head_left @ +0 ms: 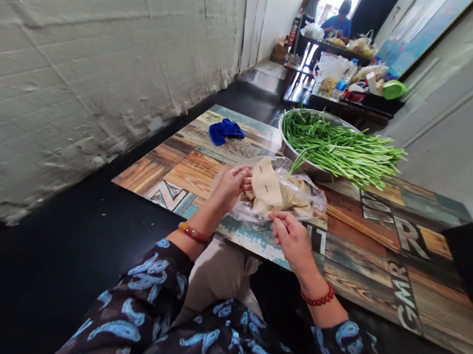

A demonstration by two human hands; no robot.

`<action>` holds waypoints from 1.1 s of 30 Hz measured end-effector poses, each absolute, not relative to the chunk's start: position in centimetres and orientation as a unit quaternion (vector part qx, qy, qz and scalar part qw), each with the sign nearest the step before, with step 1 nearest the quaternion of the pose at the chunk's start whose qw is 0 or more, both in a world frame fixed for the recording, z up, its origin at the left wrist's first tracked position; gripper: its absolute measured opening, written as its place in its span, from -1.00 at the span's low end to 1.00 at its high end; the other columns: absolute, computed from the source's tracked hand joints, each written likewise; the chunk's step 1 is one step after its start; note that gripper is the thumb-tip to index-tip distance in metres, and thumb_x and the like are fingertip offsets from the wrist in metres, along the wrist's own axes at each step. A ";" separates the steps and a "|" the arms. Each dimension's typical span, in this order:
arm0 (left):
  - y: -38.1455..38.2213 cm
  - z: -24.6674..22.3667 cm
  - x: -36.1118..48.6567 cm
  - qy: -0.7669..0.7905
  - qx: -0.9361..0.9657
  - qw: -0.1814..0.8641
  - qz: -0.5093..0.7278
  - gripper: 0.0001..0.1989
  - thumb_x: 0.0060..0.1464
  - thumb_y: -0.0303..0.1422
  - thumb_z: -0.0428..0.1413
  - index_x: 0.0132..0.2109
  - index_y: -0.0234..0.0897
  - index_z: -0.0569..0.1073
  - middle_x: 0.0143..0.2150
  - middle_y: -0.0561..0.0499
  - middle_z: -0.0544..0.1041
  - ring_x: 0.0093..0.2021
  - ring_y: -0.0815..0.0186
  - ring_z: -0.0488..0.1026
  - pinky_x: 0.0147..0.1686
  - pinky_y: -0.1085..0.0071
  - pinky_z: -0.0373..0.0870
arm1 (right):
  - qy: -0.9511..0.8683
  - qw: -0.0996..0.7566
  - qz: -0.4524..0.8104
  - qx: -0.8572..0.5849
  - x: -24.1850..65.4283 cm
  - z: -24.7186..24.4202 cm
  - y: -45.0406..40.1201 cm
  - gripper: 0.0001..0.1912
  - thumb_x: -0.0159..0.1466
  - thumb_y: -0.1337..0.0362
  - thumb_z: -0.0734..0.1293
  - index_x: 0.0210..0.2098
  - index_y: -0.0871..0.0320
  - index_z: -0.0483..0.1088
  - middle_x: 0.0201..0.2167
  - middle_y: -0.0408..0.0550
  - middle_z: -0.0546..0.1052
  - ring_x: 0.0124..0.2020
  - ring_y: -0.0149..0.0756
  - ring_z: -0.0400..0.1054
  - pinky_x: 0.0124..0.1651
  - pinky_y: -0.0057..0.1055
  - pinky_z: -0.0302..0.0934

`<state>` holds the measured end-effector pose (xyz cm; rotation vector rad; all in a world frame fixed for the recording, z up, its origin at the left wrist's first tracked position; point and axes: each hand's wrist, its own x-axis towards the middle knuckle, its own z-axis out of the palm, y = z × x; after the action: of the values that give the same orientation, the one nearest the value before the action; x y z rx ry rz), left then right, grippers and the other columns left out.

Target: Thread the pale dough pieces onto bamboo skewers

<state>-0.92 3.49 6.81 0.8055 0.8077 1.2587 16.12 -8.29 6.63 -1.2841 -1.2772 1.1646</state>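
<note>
A pale, flat, folded sheet of food (268, 185) is held up between my hands, with a thin skewer-like line showing through it in two short dark stretches. My left hand (234, 185) has its fingers curled at the sheet's left edge. At its lower right corner, my right hand (292, 238) is closed in a pinch. Beneath and behind lies a clear plastic bag (316, 202) with more pale sheets (299, 195) in it. Several thin wooden sticks (362, 227) lie on the table to the right of the bag.
A large metal bowl (289, 149) of long green stalks (341, 149) stands behind the bag. A blue cloth (226, 132) lies at the back left of the patterned table (364, 283). At the right edge is a black box (471, 261). Two people are at the far tables.
</note>
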 end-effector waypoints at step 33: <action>-1.2 7.0 -1.4 0.277 0.307 0.756 0.507 -0.55 -0.08 -0.03 0.29 -0.16 -0.29 0.52 -0.26 -0.04 0.59 -0.31 0.33 0.53 -0.30 0.44 0.44 | -0.364 0.567 0.573 -0.467 11.5 5.3 -12.9 -0.71 0.25 0.02 0.31 -0.23 0.11 0.39 -0.65 -0.31 0.15 -0.66 -0.48 -0.08 -0.63 -0.52 -0.21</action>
<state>-1.36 -1.22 7.01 0.6695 0.6037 1.1052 11.53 -12.91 5.35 -1.0970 -0.8555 1.3463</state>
